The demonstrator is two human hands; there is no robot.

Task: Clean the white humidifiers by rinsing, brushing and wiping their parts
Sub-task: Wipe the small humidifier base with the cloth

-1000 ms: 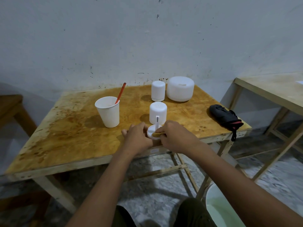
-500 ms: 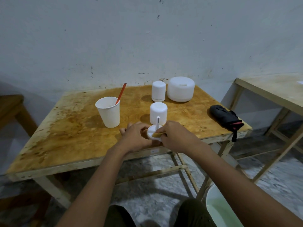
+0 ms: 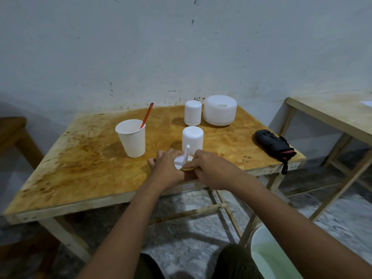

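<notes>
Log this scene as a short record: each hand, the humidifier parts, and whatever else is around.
left hand: holds the stemmed white base at the front edge of the table
right hand: pinches a yellowish cloth against that base
loose parts: near small cylinder behind the base; far small cylinder beside the large round tank, by the wall
cup: paper cup holding a red stick, left of the parts
pouch: black pouch at the table's right edge
bucket: white bucket on the floor, lower right, pale liquid inside

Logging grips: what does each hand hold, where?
Left hand grips the white stemmed disc by its rim; right hand pinches the yellowish pad at one end.
</notes>
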